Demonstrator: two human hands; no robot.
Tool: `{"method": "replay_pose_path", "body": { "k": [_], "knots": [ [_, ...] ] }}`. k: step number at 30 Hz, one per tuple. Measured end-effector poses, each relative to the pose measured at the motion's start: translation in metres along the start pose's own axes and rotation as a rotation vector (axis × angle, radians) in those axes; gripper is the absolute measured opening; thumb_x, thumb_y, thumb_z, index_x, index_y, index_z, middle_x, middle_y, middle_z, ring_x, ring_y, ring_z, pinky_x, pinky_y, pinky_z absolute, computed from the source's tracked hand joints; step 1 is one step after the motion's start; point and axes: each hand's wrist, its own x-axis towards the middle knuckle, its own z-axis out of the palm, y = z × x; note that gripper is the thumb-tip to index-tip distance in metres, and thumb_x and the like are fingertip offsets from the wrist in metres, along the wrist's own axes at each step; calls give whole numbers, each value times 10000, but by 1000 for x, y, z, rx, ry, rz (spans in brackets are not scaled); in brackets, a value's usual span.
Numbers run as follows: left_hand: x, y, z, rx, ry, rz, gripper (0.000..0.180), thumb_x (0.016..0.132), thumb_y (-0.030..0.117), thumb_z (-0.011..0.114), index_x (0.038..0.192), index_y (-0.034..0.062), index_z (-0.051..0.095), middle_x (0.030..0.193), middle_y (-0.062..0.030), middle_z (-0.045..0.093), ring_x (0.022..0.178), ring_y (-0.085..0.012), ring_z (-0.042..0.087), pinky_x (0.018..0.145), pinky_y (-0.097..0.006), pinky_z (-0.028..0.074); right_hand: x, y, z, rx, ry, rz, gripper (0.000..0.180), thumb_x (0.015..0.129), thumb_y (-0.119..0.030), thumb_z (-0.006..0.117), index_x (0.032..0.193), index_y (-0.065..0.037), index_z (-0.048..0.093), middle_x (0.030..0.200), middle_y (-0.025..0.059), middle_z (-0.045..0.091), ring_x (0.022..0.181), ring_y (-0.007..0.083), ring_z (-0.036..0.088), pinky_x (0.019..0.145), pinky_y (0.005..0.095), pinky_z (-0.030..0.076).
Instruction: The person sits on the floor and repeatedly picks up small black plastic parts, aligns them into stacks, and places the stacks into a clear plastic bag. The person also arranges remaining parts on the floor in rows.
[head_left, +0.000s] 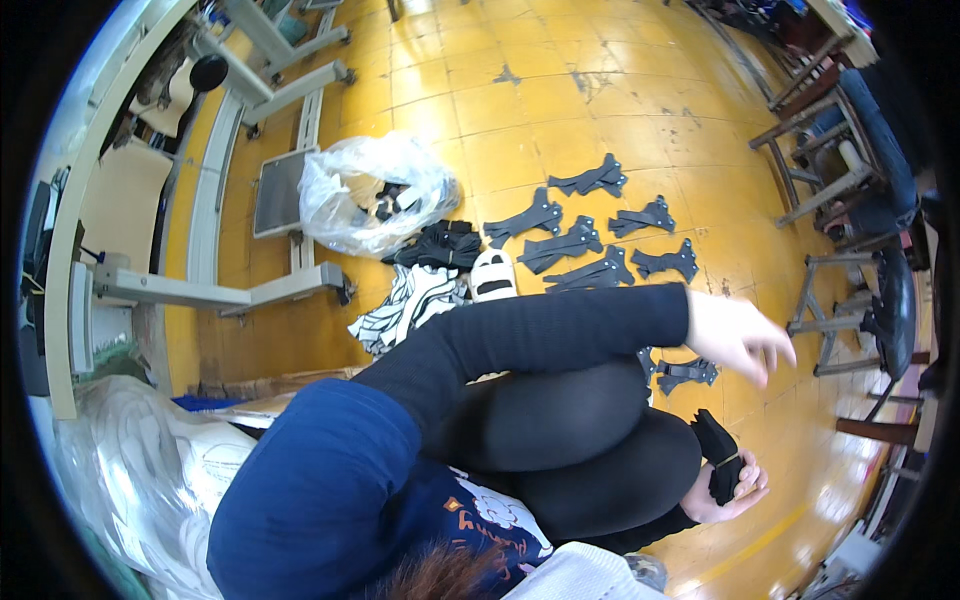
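My left hand [738, 333] reaches across above my knees. Its fingers are loosely stretched and apart, slightly blurred, and hold nothing. Beside my right knee, my right hand [735, 492] is closed round a bundle of black fabric strips [718, 455], with what looks like a thin band round it. Under and beyond my left arm, several bunches of dark straps with metal snaps [575, 245] lie spread on the floor. One such strap bunch [688, 374] lies between my two hands, partly cut off from view by my knee.
Left of the straps lie a pile of black strips [440, 245], striped black-and-white fabric [410, 305] and a white slipper-like piece [492, 275]. A clear plastic bag [335, 215] stands beside a pale metal table frame [225, 290]. Wooden stools [835, 180] line the right side.
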Motion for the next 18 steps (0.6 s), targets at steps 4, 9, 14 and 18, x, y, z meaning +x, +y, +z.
{"method": "replay_pose_path", "body": {
  "k": [4,9,14,18],
  "knots": [
    [-119,-90,-32,-197,737,-373,315,877,160,571,1178,71,549,1074,-77,637,992,-152,595,859,-297,466,6,12,-2,-107,69,-124,191,888,-117,509,708,-115,445,601,-18,389,563,108,433,744,259,401],
    [-330,-197,-39,550,1257,-875,242,804,106,587,1036,42,617,969,-127,636,901,-222,627,806,-307,489,15,18,-9,-512,584,-215,190,893,-202,523,733,-105,493,594,-6,435,641,167,467,773,331,397],
    [-447,-215,-38,881,908,-1096,299,702,71,581,1000,91,603,1053,-93,607,1020,-288,555,890,-375,440,8,35,-5,-548,663,-95,228,910,-228,505,722,-102,485,583,-8,424,615,166,468,744,312,404],
    [-415,-223,-33,1280,602,-1394,312,681,215,660,985,157,615,953,-39,561,995,-227,486,840,-399,378,8,36,-11,-493,498,53,258,924,-249,491,713,-101,480,574,-10,415,595,165,468,722,298,409]
  ]
}}
